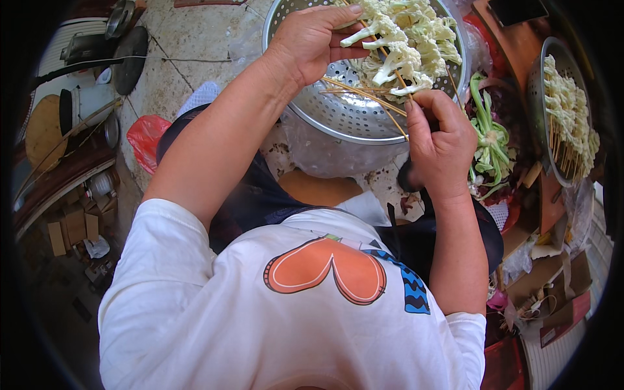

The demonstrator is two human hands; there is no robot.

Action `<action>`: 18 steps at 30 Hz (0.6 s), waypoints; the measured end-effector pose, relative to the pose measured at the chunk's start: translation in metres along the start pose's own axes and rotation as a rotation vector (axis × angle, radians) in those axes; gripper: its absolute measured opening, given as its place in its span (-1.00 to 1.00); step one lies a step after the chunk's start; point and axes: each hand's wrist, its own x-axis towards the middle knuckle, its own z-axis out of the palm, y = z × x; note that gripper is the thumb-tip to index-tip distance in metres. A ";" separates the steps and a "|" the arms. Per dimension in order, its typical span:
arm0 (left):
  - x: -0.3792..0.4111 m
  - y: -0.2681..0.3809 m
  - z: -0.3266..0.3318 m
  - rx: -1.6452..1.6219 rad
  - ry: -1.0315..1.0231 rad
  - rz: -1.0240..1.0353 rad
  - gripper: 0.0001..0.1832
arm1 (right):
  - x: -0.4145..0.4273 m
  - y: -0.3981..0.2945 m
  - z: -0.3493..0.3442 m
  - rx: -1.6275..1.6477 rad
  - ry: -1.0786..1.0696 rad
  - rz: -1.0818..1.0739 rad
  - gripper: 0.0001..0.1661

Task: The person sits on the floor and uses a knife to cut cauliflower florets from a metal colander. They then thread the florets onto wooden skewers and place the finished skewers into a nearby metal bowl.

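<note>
A bamboo skewer (401, 81) threaded with cauliflower florets (399, 61) slants over a perforated metal colander (336, 124). My right hand (441, 139) pinches its lower end between thumb and forefinger. At the upper end, my left hand (314, 41) has its thumb on top and its fingers behind the skewer and florets. More cauliflower (424, 24) fills the far right side of the colander. Several bare skewers (363, 92) lie across the colander towards my right hand; whether that hand also grips them is hard to tell.
Cauliflower leaves and stalks (489, 139) lie right of the colander. Farther right, a second metal colander (548, 48) holds skewered cauliflower (568, 105). A red plastic bag (147, 139) rests on the tiled floor at left. Beyond it stand a white pot (95, 105) and cardboard pieces (73, 224).
</note>
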 end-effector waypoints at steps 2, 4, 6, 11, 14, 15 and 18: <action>0.002 -0.002 -0.003 -0.005 0.006 0.002 -0.78 | 0.000 0.001 0.001 -0.025 -0.002 -0.003 -0.94; 0.003 -0.003 -0.004 -0.006 0.016 -0.001 -0.78 | 0.001 0.002 0.000 -0.022 -0.015 0.010 -0.93; 0.003 -0.001 -0.002 -0.006 0.031 -0.005 -0.78 | 0.001 0.003 0.000 -0.005 -0.034 0.043 -0.93; -0.003 0.009 0.009 0.029 0.034 0.077 -0.78 | 0.002 0.002 0.001 0.016 -0.089 0.117 -0.90; -0.006 0.014 0.011 0.054 0.050 0.092 -0.75 | 0.003 0.004 0.000 0.001 -0.093 0.115 -0.87; -0.006 0.015 0.011 0.061 0.054 0.087 -0.74 | 0.002 0.006 0.001 -0.009 -0.087 0.100 -0.87; -0.011 0.019 0.019 0.123 0.044 0.086 -0.69 | 0.004 0.008 0.000 -0.050 -0.068 0.079 -0.87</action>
